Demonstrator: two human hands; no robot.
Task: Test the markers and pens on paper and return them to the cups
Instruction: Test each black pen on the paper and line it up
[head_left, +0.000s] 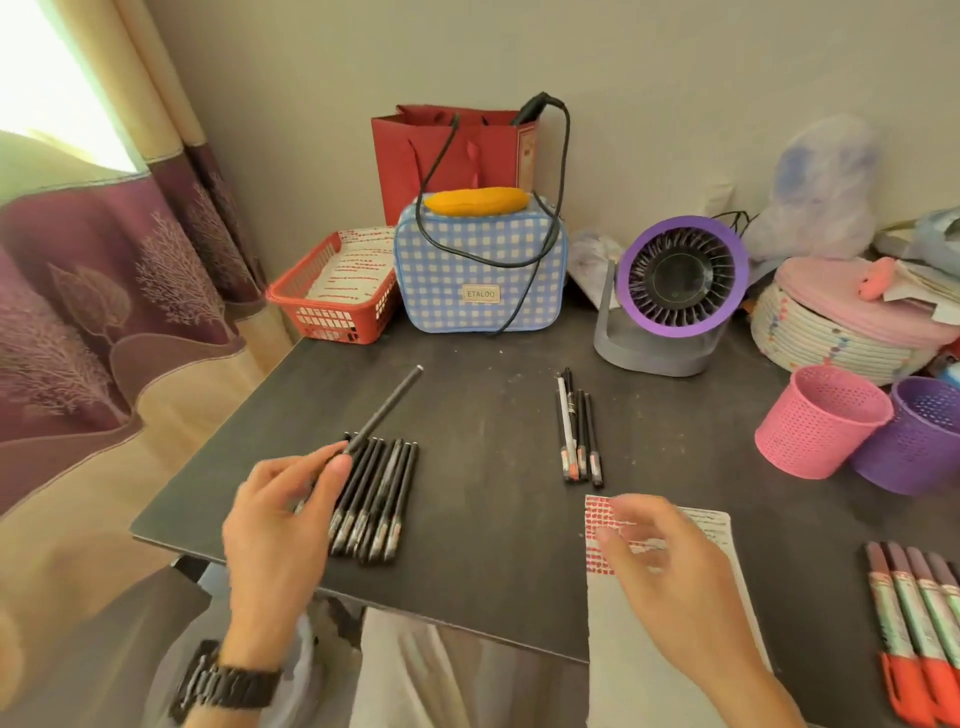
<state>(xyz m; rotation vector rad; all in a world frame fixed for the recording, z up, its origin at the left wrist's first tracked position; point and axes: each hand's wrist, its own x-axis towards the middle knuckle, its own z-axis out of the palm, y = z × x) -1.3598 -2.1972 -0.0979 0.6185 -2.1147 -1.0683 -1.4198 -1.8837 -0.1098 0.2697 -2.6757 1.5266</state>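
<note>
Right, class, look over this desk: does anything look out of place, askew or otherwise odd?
Two things. The paper hangs over the near edge of the table, so it could slip off. A black cable trails loosely over the checked bag. Nothing looks spilled or broken.

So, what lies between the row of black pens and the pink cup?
In the head view, a small group of pens lies there on the dark table, touching neither.
</note>
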